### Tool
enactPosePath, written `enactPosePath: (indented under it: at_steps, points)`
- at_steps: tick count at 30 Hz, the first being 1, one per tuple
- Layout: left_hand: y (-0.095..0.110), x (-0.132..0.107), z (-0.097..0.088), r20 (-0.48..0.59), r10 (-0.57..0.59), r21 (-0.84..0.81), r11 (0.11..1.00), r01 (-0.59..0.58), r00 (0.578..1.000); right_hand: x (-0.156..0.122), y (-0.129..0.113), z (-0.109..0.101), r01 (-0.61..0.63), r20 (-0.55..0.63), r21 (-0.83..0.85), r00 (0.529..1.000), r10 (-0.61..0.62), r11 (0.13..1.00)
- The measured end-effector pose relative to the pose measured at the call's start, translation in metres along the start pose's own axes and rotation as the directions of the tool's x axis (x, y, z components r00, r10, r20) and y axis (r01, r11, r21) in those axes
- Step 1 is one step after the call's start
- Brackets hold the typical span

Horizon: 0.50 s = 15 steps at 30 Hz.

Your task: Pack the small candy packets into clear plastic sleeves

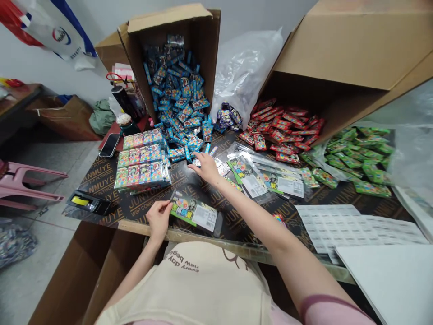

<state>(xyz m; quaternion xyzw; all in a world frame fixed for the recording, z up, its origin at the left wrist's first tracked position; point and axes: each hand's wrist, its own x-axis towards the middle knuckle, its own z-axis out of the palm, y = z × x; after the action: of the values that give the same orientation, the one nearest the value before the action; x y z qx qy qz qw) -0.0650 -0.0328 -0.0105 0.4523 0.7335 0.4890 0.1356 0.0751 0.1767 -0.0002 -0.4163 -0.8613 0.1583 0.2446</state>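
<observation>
My left hand (158, 219) pinches the left end of a flat, clear plastic bag (194, 212) with a black, green and white printed card. The bag lies near the table's front edge. My right hand (205, 168) reaches over the front of a heap of small blue packets (184, 110); its thumb and fingers are apart, and I see nothing held between them. Close by its fingertips are loose blue and silver packets (194, 142). Further right lie more printed bags (248, 176). Stacked rows of filled packs (144, 158) stand left of my right hand.
Cardboard boxes hold the blue packets and red packets (280, 128). Purple packets (228, 116) spill from a clear sack (246, 67). Green packets (361, 155) and white label sheets (358, 225) lie rightward. A phone (109, 145), tape dispenser (88, 203) and pink stool (30, 180) are leftward.
</observation>
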Motion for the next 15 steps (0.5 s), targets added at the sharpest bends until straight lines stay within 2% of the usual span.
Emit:
enactPosePath:
  at_steps: [2,4,6,7,9,11,13,15]
  points:
    - [-0.009,-0.005,-0.004,0.005,0.029,0.094,0.995,-0.029,1.0,0.026,0.002,0.016,-0.021,0.038,-0.171,0.999,0.028,0.985]
    - [-0.007,-0.003,-0.002,0.018,0.043,0.091,0.995,-0.045,0.999,0.042,0.0,0.024,-0.015,0.066,-0.26,0.997,0.033,0.966]
    - [0.002,0.005,0.004,0.096,-0.031,-0.028,0.999,0.034,0.995,0.045,-0.006,0.026,-0.017,0.079,-0.288,0.996,0.041,0.958]
    - [0.007,0.01,0.009,0.157,-0.103,-0.116,0.986,0.122,0.982,0.041,-0.009,0.025,-0.02,0.074,-0.286,0.996,0.043,0.958]
    - [0.018,0.022,0.02,0.283,-0.278,-0.312,0.878,0.362,0.918,0.02,-0.016,0.021,0.013,0.036,-0.255,0.999,-0.003,0.967]
    - [0.029,0.032,0.033,0.422,-0.4,-0.484,0.659,0.575,0.814,-0.014,-0.025,0.015,0.136,-0.006,-0.193,0.99,-0.14,0.972]
    - [0.037,0.039,0.044,0.546,-0.42,-0.567,0.452,0.689,0.725,-0.053,-0.032,0.006,0.322,-0.011,-0.104,0.946,-0.325,0.941]
    - [0.043,0.042,0.052,0.637,-0.389,-0.56,0.361,0.746,0.666,-0.088,-0.035,-0.008,0.437,-0.019,0.009,0.899,-0.437,0.9]
